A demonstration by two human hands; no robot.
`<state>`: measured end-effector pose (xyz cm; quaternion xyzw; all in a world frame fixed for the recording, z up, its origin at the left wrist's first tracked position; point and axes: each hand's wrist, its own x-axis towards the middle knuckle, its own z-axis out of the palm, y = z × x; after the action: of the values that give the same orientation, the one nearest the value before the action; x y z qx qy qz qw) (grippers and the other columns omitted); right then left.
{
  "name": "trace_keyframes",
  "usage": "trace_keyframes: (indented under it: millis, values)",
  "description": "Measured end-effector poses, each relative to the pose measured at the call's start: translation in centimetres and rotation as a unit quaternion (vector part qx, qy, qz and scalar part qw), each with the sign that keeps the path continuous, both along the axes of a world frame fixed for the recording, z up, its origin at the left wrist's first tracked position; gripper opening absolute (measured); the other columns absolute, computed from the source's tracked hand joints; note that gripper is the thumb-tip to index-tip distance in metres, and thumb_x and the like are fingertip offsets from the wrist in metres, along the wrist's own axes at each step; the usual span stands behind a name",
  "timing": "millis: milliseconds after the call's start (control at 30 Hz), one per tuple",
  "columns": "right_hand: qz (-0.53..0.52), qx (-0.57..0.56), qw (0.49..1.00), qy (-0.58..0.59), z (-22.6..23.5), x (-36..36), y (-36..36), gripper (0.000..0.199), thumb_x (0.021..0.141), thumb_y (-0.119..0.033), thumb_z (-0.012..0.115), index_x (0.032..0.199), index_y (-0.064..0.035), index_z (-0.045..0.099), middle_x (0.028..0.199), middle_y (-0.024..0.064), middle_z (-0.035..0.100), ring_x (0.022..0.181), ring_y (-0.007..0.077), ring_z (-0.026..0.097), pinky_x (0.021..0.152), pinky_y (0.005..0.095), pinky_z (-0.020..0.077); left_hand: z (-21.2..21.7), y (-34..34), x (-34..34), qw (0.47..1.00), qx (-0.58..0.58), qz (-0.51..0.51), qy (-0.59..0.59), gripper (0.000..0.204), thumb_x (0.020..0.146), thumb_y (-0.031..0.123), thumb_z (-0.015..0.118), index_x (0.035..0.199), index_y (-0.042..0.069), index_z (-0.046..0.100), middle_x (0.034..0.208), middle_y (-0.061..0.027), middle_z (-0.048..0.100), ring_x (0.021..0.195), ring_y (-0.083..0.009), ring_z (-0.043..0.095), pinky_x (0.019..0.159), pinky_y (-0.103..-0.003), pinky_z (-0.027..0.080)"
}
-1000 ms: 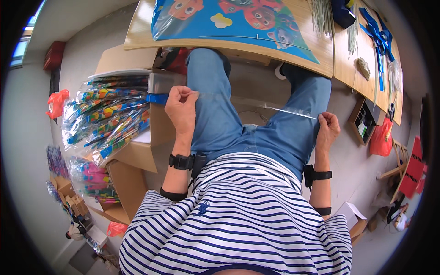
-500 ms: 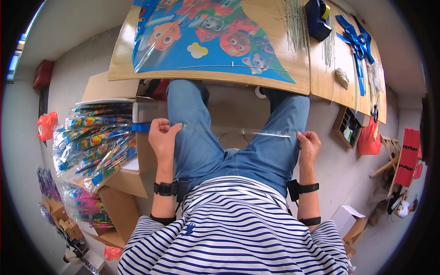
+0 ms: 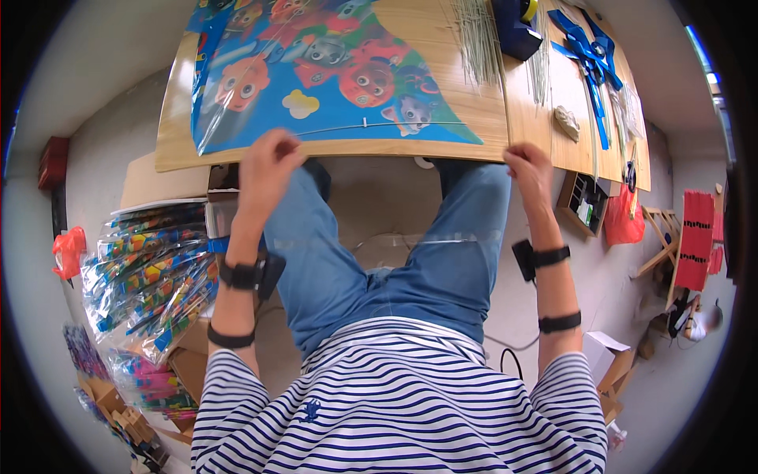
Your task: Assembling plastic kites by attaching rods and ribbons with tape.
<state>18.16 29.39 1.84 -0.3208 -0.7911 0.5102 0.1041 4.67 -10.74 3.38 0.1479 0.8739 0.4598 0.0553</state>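
My left hand [image 3: 271, 170], smeared by motion, is raised over the table's front edge, fingers pinched together. At the same edge on the right, my right hand [image 3: 530, 170] is closed too, thumb against fingers. What either pinch holds is too small to make out. Below the hands, a clear narrow strip [image 3: 458, 238] spans across my thighs; whether it joins my fingers I cannot tell. Just beyond my left hand lies a blue printed sheet [image 3: 332, 110] with cartoon figures and a glossy surface. A thin pale rod with a small white clip [image 3: 365, 122] lies along its near edge.
On the wooden table [image 3: 466, 118] lie a bundle of thin sticks [image 3: 476, 43], a dark blue tape dispenser [image 3: 517, 31], blue ribbons [image 3: 596, 67] and scissors [image 3: 630, 175]. Plastic-wrapped colourful packs [image 3: 150, 268] fill a carton at left. A red bag [image 3: 624, 217] hangs at right.
Both hands have moved away from my lap, up to the table's front edge. The clear strip, earlier stretched between my fingers, now shows lower than the hands. The view has shifted slightly.
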Motion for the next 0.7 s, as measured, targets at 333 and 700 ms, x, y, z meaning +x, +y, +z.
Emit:
trace_keyframes:
  millis: [333, 700]
  values:
    - [0.076, 0.121, 0.987, -0.070, -2.9, -5.9, 0.1, 0.011, 0.070, -0.005, 0.073, 0.080, -0.0002, 0.070, 0.071, 0.0097, 0.068, 0.067, 0.0163, 0.064, 0.065, 0.0303, 0.0513, -4.2, 7.6, -5.2, 0.970, -0.098, -0.166, 0.148, 0.011, 0.073, 0.004, 0.066, 0.082, 0.005, 0.061, 0.082, -0.0131, 0.057, 0.088, -0.0346, 0.057, 0.074, -0.045, 0.045]
    - [0.080, 0.128, 0.988, -0.039, -3.2, -5.5, 0.5, 0.010, 0.069, -0.006, 0.073, 0.077, -0.0017, 0.070, 0.071, 0.0093, 0.069, 0.067, 0.0166, 0.064, 0.065, 0.0305, 0.0514, -4.5, 7.5, -4.9, 0.914, -0.227, -0.223, 0.250, 0.017, 0.071, -0.004, 0.057, 0.084, 0.007, 0.053, 0.086, -0.0115, 0.055, 0.087, -0.0328, 0.054, 0.071, -0.044, 0.042]
